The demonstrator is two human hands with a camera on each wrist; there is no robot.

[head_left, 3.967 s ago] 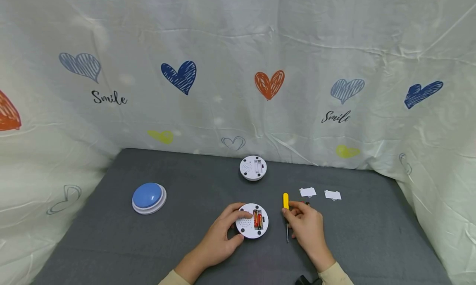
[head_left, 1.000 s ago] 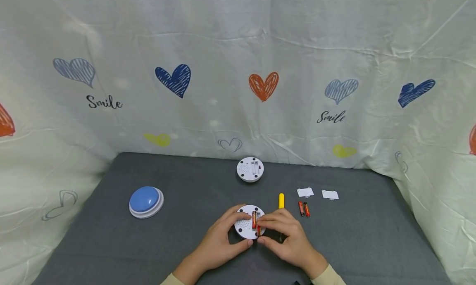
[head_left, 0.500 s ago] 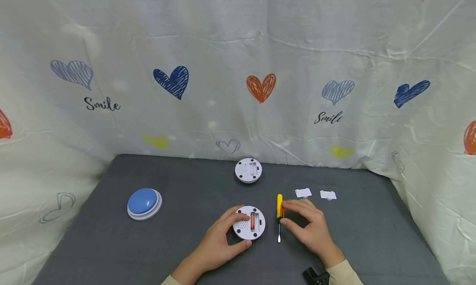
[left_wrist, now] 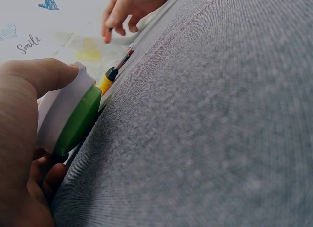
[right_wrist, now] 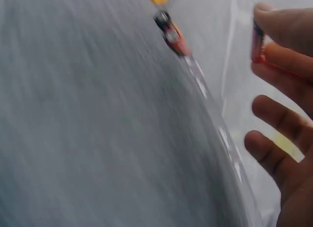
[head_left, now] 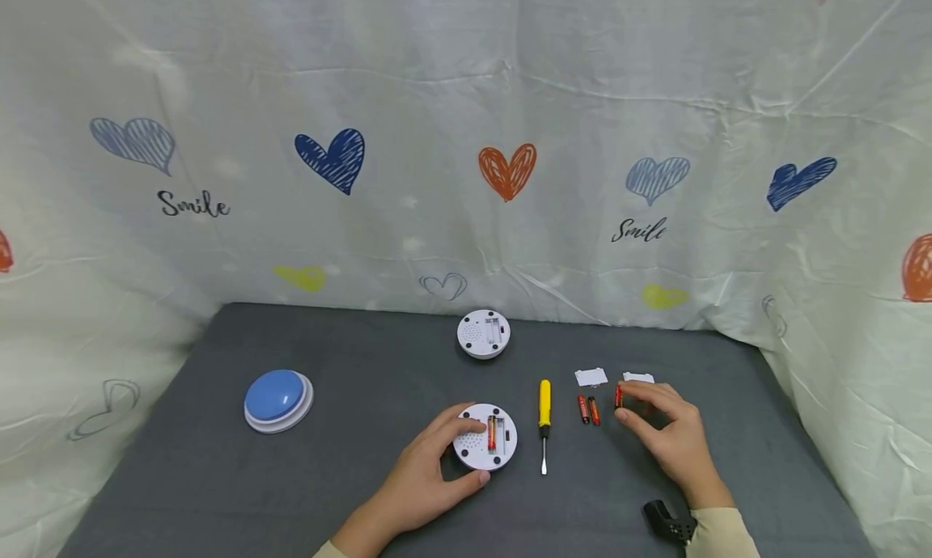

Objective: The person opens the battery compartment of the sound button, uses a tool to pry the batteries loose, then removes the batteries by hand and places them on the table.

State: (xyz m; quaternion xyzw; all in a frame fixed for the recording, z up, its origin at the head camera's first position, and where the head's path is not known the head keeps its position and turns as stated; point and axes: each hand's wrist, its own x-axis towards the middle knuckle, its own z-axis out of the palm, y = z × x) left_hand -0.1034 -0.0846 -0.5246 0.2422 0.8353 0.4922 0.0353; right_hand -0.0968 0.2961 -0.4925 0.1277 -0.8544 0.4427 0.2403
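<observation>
My left hand (head_left: 429,471) grips the rim of a round white push button (head_left: 472,454), which lies upside down. Its green dome (left_wrist: 80,120) points down at the cloth in the left wrist view. One red AAA battery (head_left: 491,433) sits in the left slot of its battery compartment, and the right slot is bare. Off to the right, my right hand (head_left: 673,438) pinches another battery (head_left: 618,396) upright between thumb and index finger. Two loose batteries (head_left: 588,410) lie side by side just left of those fingertips.
A yellow-handled screwdriver (head_left: 544,408) lies between the hands. White battery covers, one (head_left: 590,378) fully visible and one (head_left: 638,378) partly behind the right hand, lie farther back. Another upturned button (head_left: 484,336) is near the back edge; a blue-domed button (head_left: 275,396) stands left.
My right hand let go of the screwdriver, took one battery out of the compartment and carried it right, past the screwdriver and loose batteries. My left hand stays on the push button.
</observation>
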